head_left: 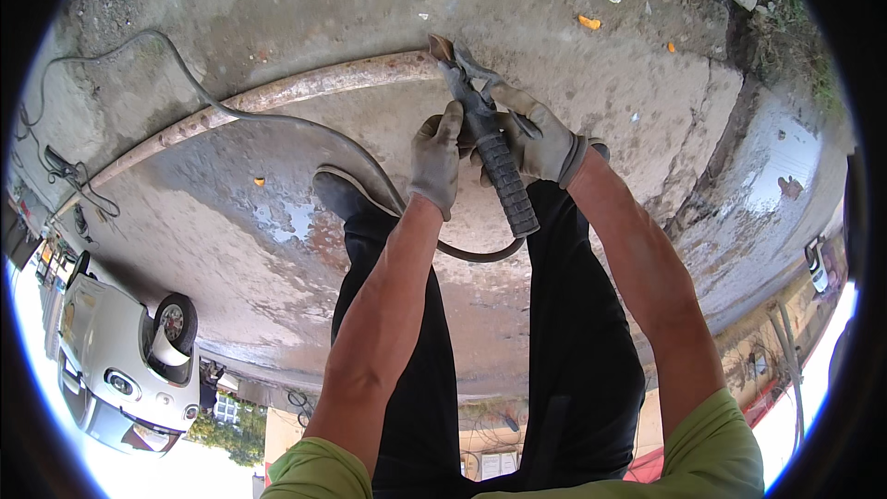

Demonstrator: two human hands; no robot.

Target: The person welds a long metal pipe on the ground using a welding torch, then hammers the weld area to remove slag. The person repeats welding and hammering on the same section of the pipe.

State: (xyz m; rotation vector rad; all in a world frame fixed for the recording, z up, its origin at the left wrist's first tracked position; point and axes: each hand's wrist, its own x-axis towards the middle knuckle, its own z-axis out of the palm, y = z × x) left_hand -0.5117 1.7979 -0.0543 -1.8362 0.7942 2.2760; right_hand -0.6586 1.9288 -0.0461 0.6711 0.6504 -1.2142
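The black electrode holder is up in front of you, over the concrete, its ribbed grip slanting down towards your right leg. Your right hand is wrapped round its upper body, with fingers by the lever; your left hand is curled closed against its other side, thumb pressed to it. Expect it to be rigid, fairly light and sturdy, with the cable adding a dragging, springy weight at the tail. The ribs should resist slipping, so take hold there and leave the brownish head free. Your gloves hide the middle of the body and most fingertips, so exactly what the left fingers pinch is unclear. Whether the head touches the rusty pipe behind it can't be told; the cable's far run gets hard to follow near the left rim.
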